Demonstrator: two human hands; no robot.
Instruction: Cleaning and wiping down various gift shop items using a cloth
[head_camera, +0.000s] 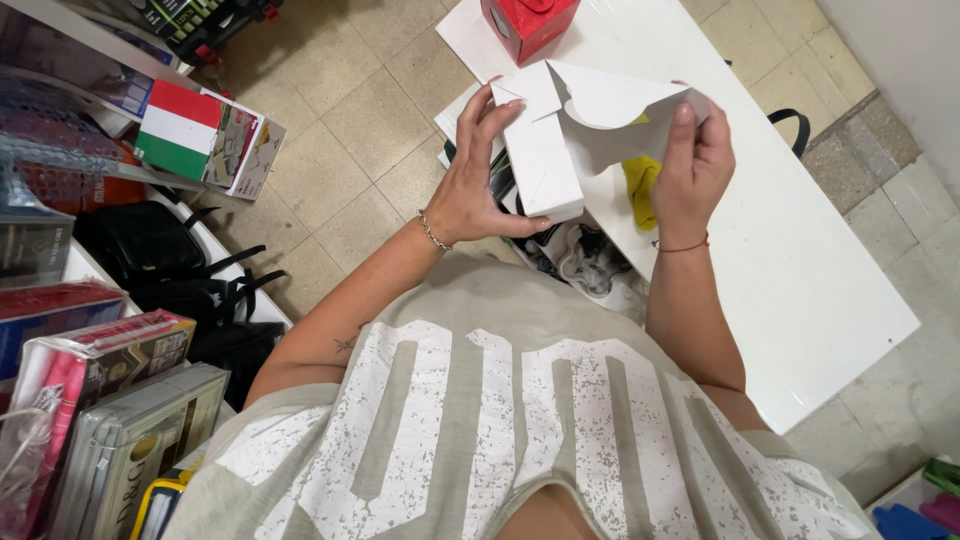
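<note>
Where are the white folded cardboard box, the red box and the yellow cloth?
white folded cardboard box (545, 170), head view, long side panel.
red box (525, 25), head view, front face.
yellow cloth (640, 185), head view, middle of the visible strip.

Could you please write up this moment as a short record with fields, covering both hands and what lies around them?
left hand: grips the folded side of a white cardboard box, thumb underneath
right hand: pinches the box's open flap, fingers on its edge
box state: partly folded, held above the white table
on table: red box at the far end; yellow item under the white box
left of person: shelves with packaged goods, black bags
floor: beige tiles
</note>
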